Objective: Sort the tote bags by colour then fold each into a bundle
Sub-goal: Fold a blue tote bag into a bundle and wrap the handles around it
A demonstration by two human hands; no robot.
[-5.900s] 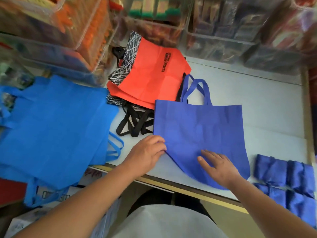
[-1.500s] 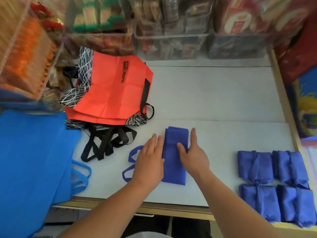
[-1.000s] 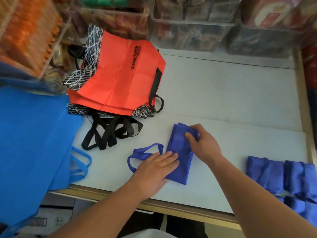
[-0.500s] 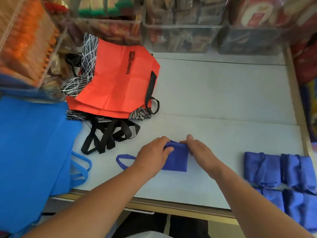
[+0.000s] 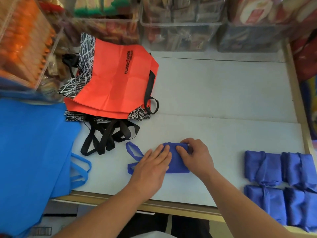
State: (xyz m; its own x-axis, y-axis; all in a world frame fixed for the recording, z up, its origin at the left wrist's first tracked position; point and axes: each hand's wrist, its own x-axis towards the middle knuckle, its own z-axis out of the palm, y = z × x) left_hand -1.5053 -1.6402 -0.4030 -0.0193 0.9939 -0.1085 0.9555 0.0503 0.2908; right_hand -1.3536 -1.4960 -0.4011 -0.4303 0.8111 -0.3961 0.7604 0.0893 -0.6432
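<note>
Left hand (image 5: 152,166) lies flat with its fingers straight, pressing down the near side of the folded violet bag (image 5: 178,163); right hand (image 5: 195,155) has its fingers curled over the far edge of that same bag, thumb on top, gripping the fold. The bag sits on the white table (image 5: 223,93), toward the front edge and about midway along it; it is already down to a small packet, yet its handles (image 5: 131,148) trail loose to the left from under the flat hand, so I would say the wrapping is yet to come.

To the right, well apart, four finished bundles (image 5: 262,167) of the same violet lie two by two, each seemingly tied round with its own straps; that colour looks nearly done, with no flat violet bag anywhere in sight.

What remains looks like the larger share; the bright blue bags (image 5: 30,152) hang flat over the left end, unfolded; the orange-red bags (image 5: 113,79) rest on top of the black-and-white patterned bags (image 5: 85,48) at the back left, their black straps (image 5: 109,136) sprawled toward the front; how many each pile holds I cannot tell. The sorting seems mostly settled, save those two sharing one stack.
</note>
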